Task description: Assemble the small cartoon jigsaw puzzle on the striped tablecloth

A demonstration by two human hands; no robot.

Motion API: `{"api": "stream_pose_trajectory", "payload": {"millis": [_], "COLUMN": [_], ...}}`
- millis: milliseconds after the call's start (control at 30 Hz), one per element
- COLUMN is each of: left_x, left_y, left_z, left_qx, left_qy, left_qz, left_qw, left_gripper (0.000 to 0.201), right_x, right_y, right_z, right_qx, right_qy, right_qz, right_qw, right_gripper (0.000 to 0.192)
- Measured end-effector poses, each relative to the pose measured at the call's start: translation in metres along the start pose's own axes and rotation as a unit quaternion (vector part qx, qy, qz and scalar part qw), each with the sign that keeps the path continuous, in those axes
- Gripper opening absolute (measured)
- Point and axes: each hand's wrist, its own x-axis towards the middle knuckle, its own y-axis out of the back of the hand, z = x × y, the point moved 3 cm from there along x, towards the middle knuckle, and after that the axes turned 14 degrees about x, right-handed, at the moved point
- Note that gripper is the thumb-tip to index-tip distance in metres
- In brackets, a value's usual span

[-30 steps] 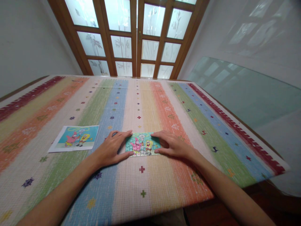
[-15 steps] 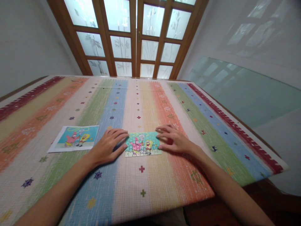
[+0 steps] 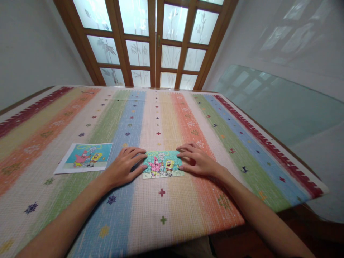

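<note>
Fingers (image 3: pixel 134 152) of the left hand (image 3: pixel 125 166) lie flat and spread on the table, their tips touching the left edge of the jigsaw puzzle (image 3: pixel 162 164). They grip nothing; the palm presses down on the blue stripe of the tablecloth (image 3: pixel 166 215). On the other side, the right hand (image 3: pixel 197 161) rests the same way, palm down and open, with its fingertips against the right edge of the puzzle, so the two hands flank it.

That puzzle sits flat between them near the front middle of the table, a small assembled rectangle with cartoon figures on a green and blue ground. It lies across the pale middle stripe of the cloth, just above a small red cross in the pattern.

To the left of the left hand, near but not touching it, a printed picture (image 3: pixel 85 157) of the same cartoon scene lies flat on the cloth. Beyond the far edge of the table stand wooden doors (image 3: pixel 156 43) with frosted glass panes. A glass sheet (image 3: pixel 282 107) leans by the wall at the right.
</note>
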Motion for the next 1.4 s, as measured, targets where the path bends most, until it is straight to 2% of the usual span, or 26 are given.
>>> {"api": "stream_pose_trajectory", "payload": {"millis": [1100,1400], "left_x": [-0.0012,-0.0008], "left_y": [-0.0052,-0.0061], "left_z": [-0.0031,-0.0017], "left_qx": [0.008,0.016], "left_qy": [-0.017,-0.002], "left_qz": [0.026,0.032], "left_qw": [0.999,0.999], "left_gripper": [0.033,0.039], "right_x": [-0.0015,0.0019], "right_y": [-0.004,-0.0038], "right_z": [0.0028,0.0029], "right_qx": [0.003,0.012], "right_qy": [0.003,-0.013], "right_qz": [0.009,0.008], "right_qw": [1.0,1.0], "right_gripper": [0.032,0.044]}}
